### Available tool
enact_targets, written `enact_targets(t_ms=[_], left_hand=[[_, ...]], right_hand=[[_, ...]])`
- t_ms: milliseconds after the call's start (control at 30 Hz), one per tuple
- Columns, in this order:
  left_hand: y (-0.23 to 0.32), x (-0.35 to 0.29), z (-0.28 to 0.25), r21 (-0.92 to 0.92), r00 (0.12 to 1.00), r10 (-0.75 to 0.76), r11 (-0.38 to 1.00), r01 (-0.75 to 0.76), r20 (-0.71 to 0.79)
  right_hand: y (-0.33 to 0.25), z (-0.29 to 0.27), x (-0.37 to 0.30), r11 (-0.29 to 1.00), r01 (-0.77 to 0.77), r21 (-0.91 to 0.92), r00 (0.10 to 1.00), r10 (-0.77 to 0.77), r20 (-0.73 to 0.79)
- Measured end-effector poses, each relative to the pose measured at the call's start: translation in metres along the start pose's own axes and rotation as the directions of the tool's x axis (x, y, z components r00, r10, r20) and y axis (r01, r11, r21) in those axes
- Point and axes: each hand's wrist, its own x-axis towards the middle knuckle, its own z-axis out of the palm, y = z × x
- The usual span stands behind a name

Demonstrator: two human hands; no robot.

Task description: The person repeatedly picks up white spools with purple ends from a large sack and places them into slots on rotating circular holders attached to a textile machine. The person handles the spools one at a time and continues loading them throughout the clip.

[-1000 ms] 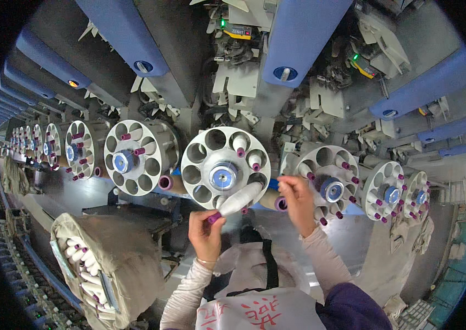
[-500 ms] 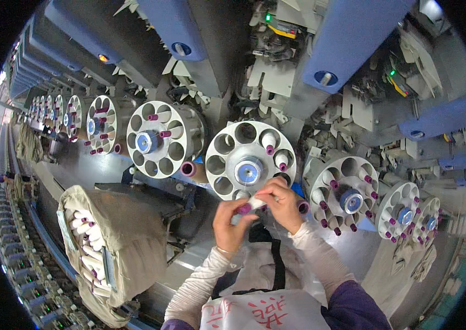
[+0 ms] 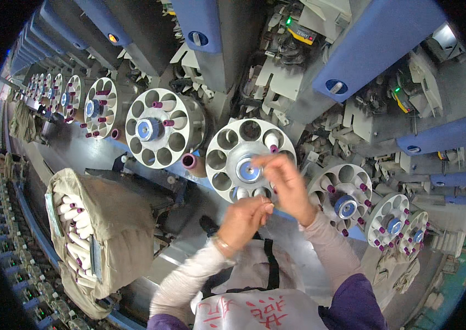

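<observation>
My left hand point(image 3: 244, 221) is closed in a pinch below the round white magazine point(image 3: 225, 127); what its fingertips hold, if anything, is too small to make out. Up and to the right of it, my right hand point(image 3: 290, 190) is slightly smeared by motion, its fingers loosely bent and apart, in front of the magazine's blue hub point(image 3: 249, 168). This magazine has a ring of round pockets. A white yarn bobbin with a purple tube tip point(image 3: 272, 141) sits in an upper right pocket. White bobbin ends point(image 3: 242, 192) show in the lower pockets, partly behind my hands.
More magazines point(image 3: 158, 157) with bobbins line the machine on both sides. At lower left stands a cloth sack point(image 3: 123, 220) full of white bobbins point(image 3: 81, 225). A wide purple tube point(image 3: 189, 161) hangs beside the middle magazine. Blue machine posts point(image 3: 376, 49) rise behind.
The white bobbin with the purple tip that both hands held has left them. My right hand has moved up to the hub; my left has closed into a pinch. The view has shifted slightly.
</observation>
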Motion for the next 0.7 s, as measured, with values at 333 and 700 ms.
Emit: enact_targets(t_ms=[333, 700], left_hand=[[0.067, 0.029, -0.133, -0.366, 0.926, 0.103, 0.898, -0.244, -0.364], [-0.110, -0.009, 0.068, 0.448, 0.944, 0.088, 0.891, 0.068, -0.319]], right_hand=[[-0.064, -0.001, 0.048, 0.711, -0.217, 0.669, 0.962, 0.039, 0.270], [0.044, -0.053, -0.011, 0.894, 0.028, -0.447, 0.957, -0.153, -0.246]])
